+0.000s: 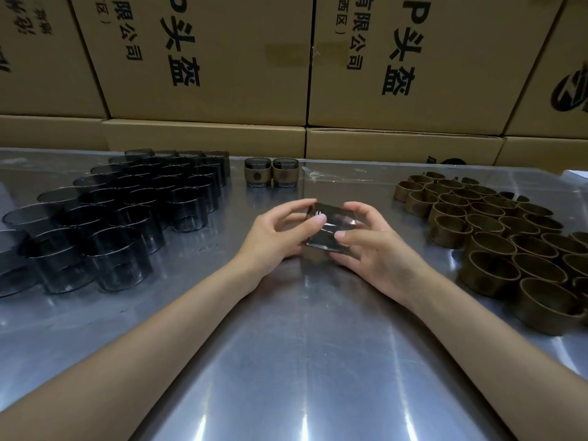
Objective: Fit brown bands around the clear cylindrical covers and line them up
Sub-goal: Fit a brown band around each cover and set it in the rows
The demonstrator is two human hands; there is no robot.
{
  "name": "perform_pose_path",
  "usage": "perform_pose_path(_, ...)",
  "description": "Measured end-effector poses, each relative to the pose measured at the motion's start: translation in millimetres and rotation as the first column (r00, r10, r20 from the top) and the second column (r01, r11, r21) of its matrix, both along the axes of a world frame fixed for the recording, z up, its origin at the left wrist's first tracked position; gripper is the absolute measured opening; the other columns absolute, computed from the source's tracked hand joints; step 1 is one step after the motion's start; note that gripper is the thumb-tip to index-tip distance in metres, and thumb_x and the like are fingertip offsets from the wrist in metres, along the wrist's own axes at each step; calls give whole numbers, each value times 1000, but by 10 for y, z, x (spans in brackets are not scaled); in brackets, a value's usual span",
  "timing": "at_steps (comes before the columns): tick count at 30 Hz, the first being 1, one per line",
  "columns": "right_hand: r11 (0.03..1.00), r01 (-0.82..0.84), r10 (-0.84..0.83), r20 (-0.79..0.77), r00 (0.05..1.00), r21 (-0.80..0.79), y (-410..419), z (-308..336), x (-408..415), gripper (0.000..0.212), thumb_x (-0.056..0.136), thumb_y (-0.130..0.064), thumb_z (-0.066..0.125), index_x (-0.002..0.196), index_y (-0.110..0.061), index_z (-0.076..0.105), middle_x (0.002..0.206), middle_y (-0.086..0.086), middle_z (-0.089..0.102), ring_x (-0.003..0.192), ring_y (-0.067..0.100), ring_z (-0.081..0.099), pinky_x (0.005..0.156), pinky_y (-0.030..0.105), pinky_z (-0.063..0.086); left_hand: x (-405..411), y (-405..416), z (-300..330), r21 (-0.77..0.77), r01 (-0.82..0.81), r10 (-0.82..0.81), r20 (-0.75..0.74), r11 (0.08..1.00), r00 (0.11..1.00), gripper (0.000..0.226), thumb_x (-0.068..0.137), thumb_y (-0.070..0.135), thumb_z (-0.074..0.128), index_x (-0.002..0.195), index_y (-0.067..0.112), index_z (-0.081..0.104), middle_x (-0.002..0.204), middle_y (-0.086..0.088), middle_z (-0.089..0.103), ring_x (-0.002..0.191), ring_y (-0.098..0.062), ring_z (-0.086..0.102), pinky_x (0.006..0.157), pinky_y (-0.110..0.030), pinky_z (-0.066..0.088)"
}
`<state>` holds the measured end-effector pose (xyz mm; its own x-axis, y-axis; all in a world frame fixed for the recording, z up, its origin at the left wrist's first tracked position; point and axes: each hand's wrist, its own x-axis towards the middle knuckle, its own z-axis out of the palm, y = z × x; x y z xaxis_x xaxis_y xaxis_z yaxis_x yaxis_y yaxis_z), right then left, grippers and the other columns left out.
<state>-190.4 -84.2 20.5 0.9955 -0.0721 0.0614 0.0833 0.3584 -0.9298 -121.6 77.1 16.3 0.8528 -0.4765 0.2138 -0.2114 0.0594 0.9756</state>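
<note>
Looks to me like a factory packing room or warehouse: stacked printed cardboard cartons [206, 58] wall the back, and I see a scuffed metal worktable [302, 345] carrying batches of identical covers [127, 202] and brown bands [496, 230].

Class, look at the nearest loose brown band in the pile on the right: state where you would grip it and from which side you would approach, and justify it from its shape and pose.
Pinch the near wall of the nearest brown band from above, one finger inside the ring. It stands with its open end up, and other bands crowd its far sides.
</note>
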Motion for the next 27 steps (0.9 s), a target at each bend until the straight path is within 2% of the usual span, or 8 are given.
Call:
perform_pose_path(4, 961, 126, -118, 44, 992, -246, 112, -22, -4, 51, 82, 8, 66, 121, -23, 54, 126, 5, 59, 104, 15, 66, 94, 34, 53, -29, 7, 11, -101, -22, 28, 59, 995, 998, 65, 70, 24, 81, 131, 27, 58, 123, -5, 65, 116, -15, 61, 99, -34, 49)
perform_pose_path(6, 878, 214, -180, 119, 977, -428, 165, -32, -15, 54, 78, 0, 75, 123, -19, 54, 121, 1, 60, 105, 11, 63, 87, 20, 53, -50, -12, 29, -132, -30, 45, 113, 991, 993, 69, 72, 15, 78, 135, 25, 52, 126, -7, 62, 110, -9, 64, 91, -23, 51)
perform_pose_path(9, 779, 327, -241, 225, 944, -536, 239, -57, -20, 55, 72, -9, 82, 119, -17, 54, 109, -11, 60, 97, -6, 56, 76, 3, 43, -96, -33, 44, -107, -60, 83, 228, 992, 970, 68, 71, 20, 71, 135, 26, 49, 127, 0, 58, 104, -11, 65, 84, -19, 52)
perform_pose_path(11, 693, 381, -284, 254, 924, -612, 256, -89, -10, 56, 70, -15, 85, 116, -19, 52, 110, -9, 60, 99, -3, 55, 78, 6, 42, -123, -47, 22, -76, -59, 78, 290, 995, 954, 66, 74, 15, 67, 136, 24, 47, 130, 1, 54, 105, -14, 65, 86, -20, 52)
perform_pose_path(15, 483, 382, -350, 226, 909, -788, 260, -134, -16, 57, 70, -32, 83, 112, -25, 45, 112, -7, 60, 102, 10, 59, 86, 29, 50, -121, -72, -46, 58, -43, 19, 364, 997, 931, 70, 72, 17, 64, 136, 34, 40, 139, 4, 45, 116, -21, 58, 100, -30, 48)
perform_pose_path(20, 351, 307, -322, 195, 927, -884, 251, -152, 1, 67, 70, -43, 78, 122, -22, 41, 120, -3, 56, 115, 18, 52, 90, 36, 48, -70, -69, -70, 128, -2, -36, 290, 992, 956, 69, 84, 21, 71, 141, 36, 34, 146, 6, 39, 120, -16, 56, 100, -28, 46)
perform_pose_path(24, 404, 364, -351, 225, 909, -839, 252, -101, -26, 74, 63, -45, 55, 133, -25, 42, 128, -6, 44, 129, 13, 30, 92, 23, 27, -39, -58, -2, -3, -116, 115, 156, 993, 981, 44, 96, 31, 56, 137, 28, 43, 137, 6, 50, 116, 1, 55, 93, -15, 41)
perform_pose_path(27, 124, 503, -400, 421, 814, -855, 74, -73, -82, 52, 77, -30, 57, 127, -22, 50, 131, -3, 45, 128, 13, 29, 95, 25, 26, 6, -22, 19, -25, -217, 217, 2, 976, 976, 29, 101, 33, 43, 129, 28, 48, 136, 6, 52, 113, -8, 58, 95, -25, 38)
